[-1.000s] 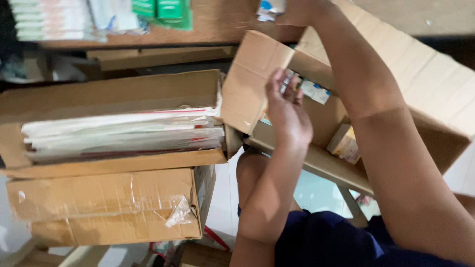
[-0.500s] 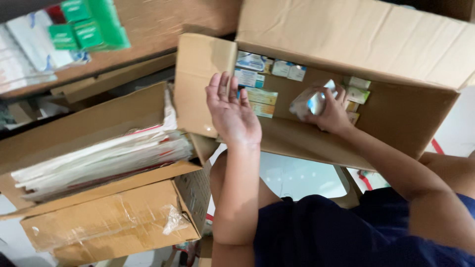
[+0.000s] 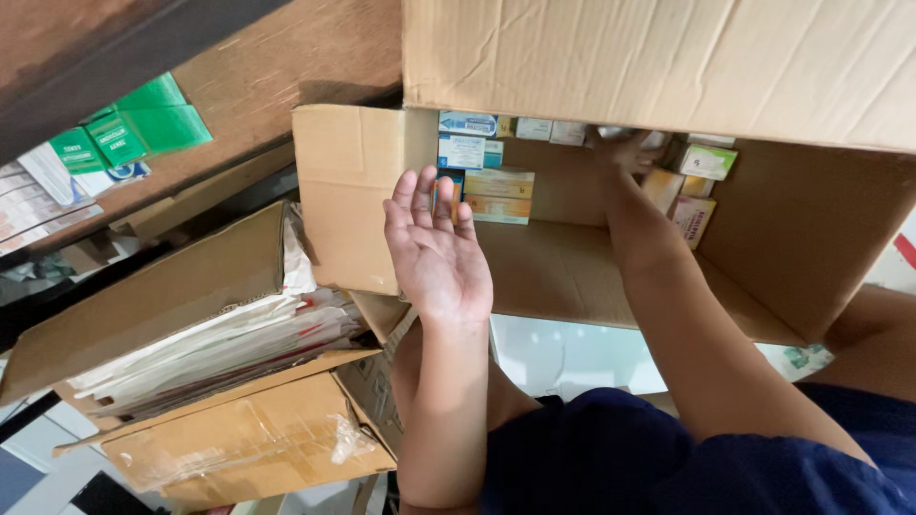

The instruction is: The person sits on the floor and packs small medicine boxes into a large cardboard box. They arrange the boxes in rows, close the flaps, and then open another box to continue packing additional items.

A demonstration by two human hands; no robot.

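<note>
Our left hand (image 3: pixel 437 250) hovers open and empty at the cardboard box (image 3: pixel 563 277); right hand (image 3: pixel 625 151) reaches among small cartons (image 3: pixel 496 195), grip unclear.

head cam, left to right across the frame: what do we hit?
Green packets on the shelf → open carton of stacked papers → left hand, palm open by the big cardboard box's flap → orange carton inside the box → right hand reaching among the small cartons → pink-and-white carton.
</note>
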